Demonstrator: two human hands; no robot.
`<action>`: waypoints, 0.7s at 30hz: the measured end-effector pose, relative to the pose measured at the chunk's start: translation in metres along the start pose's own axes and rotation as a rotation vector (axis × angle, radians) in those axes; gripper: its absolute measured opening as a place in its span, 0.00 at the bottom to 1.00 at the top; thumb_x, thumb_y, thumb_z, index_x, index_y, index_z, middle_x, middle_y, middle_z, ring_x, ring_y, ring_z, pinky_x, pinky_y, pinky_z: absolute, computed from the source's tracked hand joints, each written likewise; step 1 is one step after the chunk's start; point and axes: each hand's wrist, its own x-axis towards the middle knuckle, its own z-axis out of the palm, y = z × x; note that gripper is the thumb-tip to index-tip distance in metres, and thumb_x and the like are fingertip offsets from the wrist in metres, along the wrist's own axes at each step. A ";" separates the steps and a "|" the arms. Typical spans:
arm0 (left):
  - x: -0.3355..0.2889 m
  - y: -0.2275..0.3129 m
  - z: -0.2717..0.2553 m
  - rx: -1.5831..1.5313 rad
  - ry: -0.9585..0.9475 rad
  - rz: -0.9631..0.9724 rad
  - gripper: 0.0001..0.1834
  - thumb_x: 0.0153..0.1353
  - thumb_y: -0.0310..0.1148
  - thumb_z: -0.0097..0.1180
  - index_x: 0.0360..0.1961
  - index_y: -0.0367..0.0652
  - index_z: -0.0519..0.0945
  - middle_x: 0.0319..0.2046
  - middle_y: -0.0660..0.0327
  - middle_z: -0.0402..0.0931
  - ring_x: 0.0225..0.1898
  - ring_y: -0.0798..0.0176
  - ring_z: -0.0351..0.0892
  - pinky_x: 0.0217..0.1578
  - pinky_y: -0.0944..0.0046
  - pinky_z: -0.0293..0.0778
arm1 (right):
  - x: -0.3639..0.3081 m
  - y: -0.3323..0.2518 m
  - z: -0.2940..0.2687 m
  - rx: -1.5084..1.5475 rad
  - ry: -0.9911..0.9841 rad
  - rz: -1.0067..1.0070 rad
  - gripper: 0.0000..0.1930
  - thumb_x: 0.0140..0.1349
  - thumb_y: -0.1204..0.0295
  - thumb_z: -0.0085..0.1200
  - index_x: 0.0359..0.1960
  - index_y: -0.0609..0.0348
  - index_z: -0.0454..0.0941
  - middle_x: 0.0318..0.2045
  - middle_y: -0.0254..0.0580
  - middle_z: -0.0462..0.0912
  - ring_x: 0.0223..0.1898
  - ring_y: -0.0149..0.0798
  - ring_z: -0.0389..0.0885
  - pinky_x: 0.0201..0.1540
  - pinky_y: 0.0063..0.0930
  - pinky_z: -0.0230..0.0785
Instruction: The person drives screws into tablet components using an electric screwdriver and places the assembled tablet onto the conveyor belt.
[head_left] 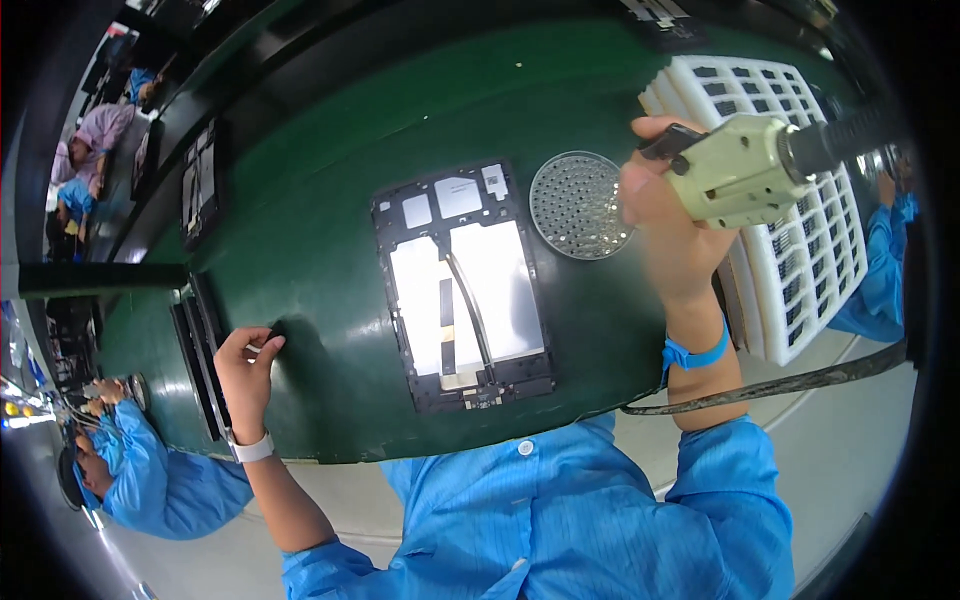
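Observation:
My right hand (660,215) is wrapped round a pale green electric screwdriver (740,175), raised near the right side of the bench. Just left of that hand lies a round, shallow dish (565,200) dotted with holes, with small shiny screws on its right part. In front of me a tablet's open rear assembly (515,300) lies flat, with a black frame, bright silver plates and a dark ribbon cable. My left hand (245,370) is closed in a pinch at the left, apart from the tablet. A small black piece (277,328) shows at its fingertips; its kind is unclear.
Stacked white grid trays (770,260) with dark parts stand at the right. Dark bars (200,360) lie beside my left hand. Another tablet assembly (200,185) is at the far left. A thick cable (780,388) crosses at the lower right. Co-workers (165,480) sit nearby.

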 end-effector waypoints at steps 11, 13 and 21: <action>0.057 0.193 0.070 -0.795 -0.249 0.304 0.13 0.60 0.25 0.66 0.46 0.32 0.82 0.32 0.62 0.82 0.32 0.73 0.78 0.34 0.74 0.75 | 0.002 -0.002 0.007 -0.148 -0.023 0.071 0.19 0.52 0.86 0.63 0.46 0.67 0.75 0.42 0.44 0.83 0.34 0.24 0.80 0.37 0.20 0.76; 0.068 0.220 0.098 -0.588 -0.233 0.481 0.14 0.57 0.27 0.67 0.44 0.32 0.84 0.27 0.61 0.81 0.29 0.72 0.78 0.33 0.71 0.74 | 0.003 0.001 0.006 -0.134 -0.017 0.086 0.19 0.52 0.86 0.63 0.46 0.67 0.75 0.42 0.44 0.83 0.34 0.25 0.80 0.37 0.20 0.76; 0.090 0.222 0.146 -0.362 -0.100 0.654 0.12 0.60 0.28 0.65 0.43 0.33 0.85 0.26 0.64 0.80 0.27 0.75 0.74 0.29 0.71 0.72 | 0.010 0.003 0.010 -0.178 -0.014 -0.002 0.16 0.53 0.87 0.59 0.46 0.69 0.78 0.26 0.34 0.76 0.21 0.25 0.74 0.23 0.17 0.66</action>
